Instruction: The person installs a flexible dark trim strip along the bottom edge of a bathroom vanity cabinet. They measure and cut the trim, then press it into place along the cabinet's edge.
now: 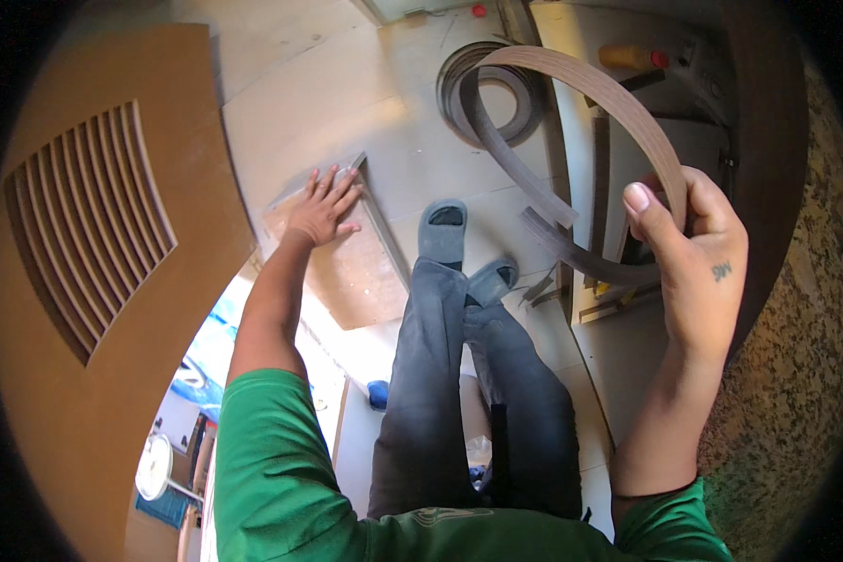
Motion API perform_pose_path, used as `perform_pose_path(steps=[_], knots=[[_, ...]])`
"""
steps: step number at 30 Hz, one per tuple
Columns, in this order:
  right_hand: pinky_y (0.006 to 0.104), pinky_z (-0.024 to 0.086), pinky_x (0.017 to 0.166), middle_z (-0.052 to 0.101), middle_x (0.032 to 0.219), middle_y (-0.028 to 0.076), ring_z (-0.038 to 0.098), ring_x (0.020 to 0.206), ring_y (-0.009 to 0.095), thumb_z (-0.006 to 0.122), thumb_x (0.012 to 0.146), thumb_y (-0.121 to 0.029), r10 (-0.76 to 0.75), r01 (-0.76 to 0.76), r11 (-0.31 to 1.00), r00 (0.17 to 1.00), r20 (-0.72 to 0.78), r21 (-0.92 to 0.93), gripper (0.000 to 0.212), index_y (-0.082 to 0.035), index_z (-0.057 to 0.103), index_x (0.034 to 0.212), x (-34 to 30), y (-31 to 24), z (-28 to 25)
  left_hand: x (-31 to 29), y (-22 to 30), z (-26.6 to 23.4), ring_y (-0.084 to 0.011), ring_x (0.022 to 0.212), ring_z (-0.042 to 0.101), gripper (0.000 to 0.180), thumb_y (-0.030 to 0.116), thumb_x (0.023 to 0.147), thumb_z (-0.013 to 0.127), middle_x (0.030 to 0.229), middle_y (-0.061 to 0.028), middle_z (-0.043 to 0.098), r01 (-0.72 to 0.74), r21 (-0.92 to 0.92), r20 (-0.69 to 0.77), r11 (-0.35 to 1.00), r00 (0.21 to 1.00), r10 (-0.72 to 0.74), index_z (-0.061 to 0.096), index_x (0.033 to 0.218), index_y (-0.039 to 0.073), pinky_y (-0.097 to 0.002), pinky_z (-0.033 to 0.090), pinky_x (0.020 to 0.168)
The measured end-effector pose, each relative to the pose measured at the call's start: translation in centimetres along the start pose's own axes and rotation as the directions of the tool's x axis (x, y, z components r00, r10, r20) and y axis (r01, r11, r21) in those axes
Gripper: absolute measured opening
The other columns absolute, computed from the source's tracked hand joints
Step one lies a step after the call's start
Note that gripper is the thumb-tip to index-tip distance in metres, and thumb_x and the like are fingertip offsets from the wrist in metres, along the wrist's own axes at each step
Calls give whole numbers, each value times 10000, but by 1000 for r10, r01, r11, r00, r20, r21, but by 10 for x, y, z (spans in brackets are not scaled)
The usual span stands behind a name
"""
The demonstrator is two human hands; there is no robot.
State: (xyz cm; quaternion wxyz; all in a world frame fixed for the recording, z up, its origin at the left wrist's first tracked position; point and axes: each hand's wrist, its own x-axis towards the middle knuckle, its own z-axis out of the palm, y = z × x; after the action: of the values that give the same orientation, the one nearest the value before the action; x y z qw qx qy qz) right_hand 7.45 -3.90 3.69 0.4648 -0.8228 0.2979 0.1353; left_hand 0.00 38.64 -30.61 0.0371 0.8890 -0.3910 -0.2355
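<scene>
Two hands in view. My left hand (323,204) lies flat, fingers spread, on a small brown board (347,267) resting on the floor (300,84), holding nothing. My right hand (688,248) is closed w/ thumb up around a long brown edging strip (595,89), which loops up & away toward a coil (496,89) on the floor. Slatted panel (94,220) stands at left.

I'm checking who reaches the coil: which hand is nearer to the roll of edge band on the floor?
Right. The right hand grips the strip running from the roll of edge band; the left hand lies flat on a small board, farther off.
</scene>
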Motion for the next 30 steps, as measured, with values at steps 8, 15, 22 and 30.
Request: perform_pose_path(steps=[8, 15, 22, 30], knots=[[204, 380, 608, 563, 720, -23, 492, 662, 53, 752, 827, -191, 12, -22, 994, 996, 93, 107, 233, 8, 658, 905, 16, -1, -12, -55, 187, 22, -240, 1490, 82, 1176, 588, 663, 742, 1617, -73, 86, -57, -66, 521, 996, 849, 83, 122, 1542, 113, -495, 68, 1200], [194, 393, 620, 575, 729, -21, 506, 669, 45, 751, 829, -154, 6, -13, 996, 997, 78, 87, 206, 12, 655, 905, 15, -1, -11, -61, 193, 57, -210, 1486, 105, 712, 370, 773, 671, 1605, -37, 141, -51, -47, 504, 998, 861, 68, 413, 1409, 179, -503, 92, 1194], [212, 391, 594, 574, 719, -13, 493, 653, 47, 756, 812, -148, -4, -4, 994, 997, 77, 110, 207, 15, 658, 893, 14, -6, -5, -78, 89, 39, -216, 1490, 92, 451, 269, 892, 489, 1617, -43, 97, 8, 196, 431, 981, 897, -94, 483, 1336, 188, -520, 72, 1196], [252, 445, 630, 617, 753, 33, 540, 680, 89, 756, 781, -145, -16, -8, 982, 992, 128, 189, 268, 40, 652, 945, 9, 8, -5, -76, 79, -3, -277, 1491, 76, 647, 345, 852, 616, 1620, -92, 63, 307, 300, 189, 903, 909, -372, 402, 1440, 181, -538, 44, 1187]])
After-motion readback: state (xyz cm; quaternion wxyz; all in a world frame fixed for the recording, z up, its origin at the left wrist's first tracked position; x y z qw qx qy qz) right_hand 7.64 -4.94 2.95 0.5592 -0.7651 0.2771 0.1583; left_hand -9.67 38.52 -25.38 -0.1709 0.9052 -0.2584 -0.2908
